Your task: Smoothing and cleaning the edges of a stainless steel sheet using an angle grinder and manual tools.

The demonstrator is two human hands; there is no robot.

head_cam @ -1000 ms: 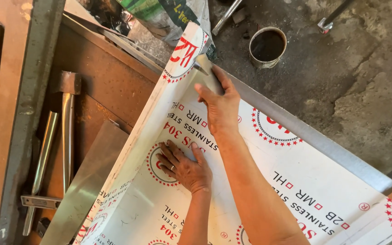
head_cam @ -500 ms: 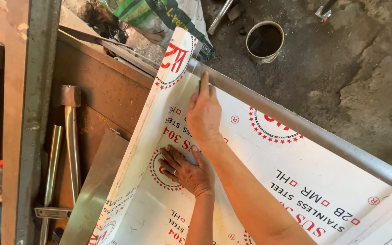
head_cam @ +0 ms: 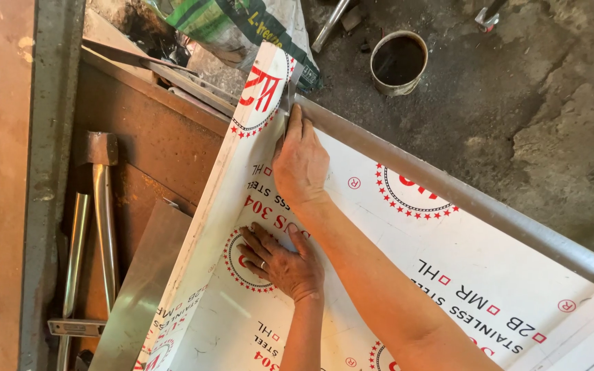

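Sheet: steel sheet point(head_cam: 407, 275) under white film printed with red rings; it lies slanted across the frame, over the rusty frame at left and above the concrete floor point(head_cam: 517, 103); its lower right runs out of view
Edge: bare folded metal edge point(head_cam: 462, 199) along the upper side, running from the top corner toward the right
Right hand: right hand point(head_cam: 302, 161) lies flat near the top corner, fingers stretched toward the fold, seemingly to press the film down; its grip is open, holding nothing
Left hand: left hand point(head_cam: 280, 257) spread flat on a red ring lower down, likely steadying the sheet; ring on one finger; grip open, palm down
Nearby: hammer point(head_cam: 103, 199) and steel tubes point(head_cam: 73, 254) resting on the rusty frame at left; tin can point(head_cam: 399, 63) on the floor; green sack point(head_cam: 242, 31) above the corner
Hidden: right fingertips hard to make out at the corner; what carries the sheet underneath cannot be seen
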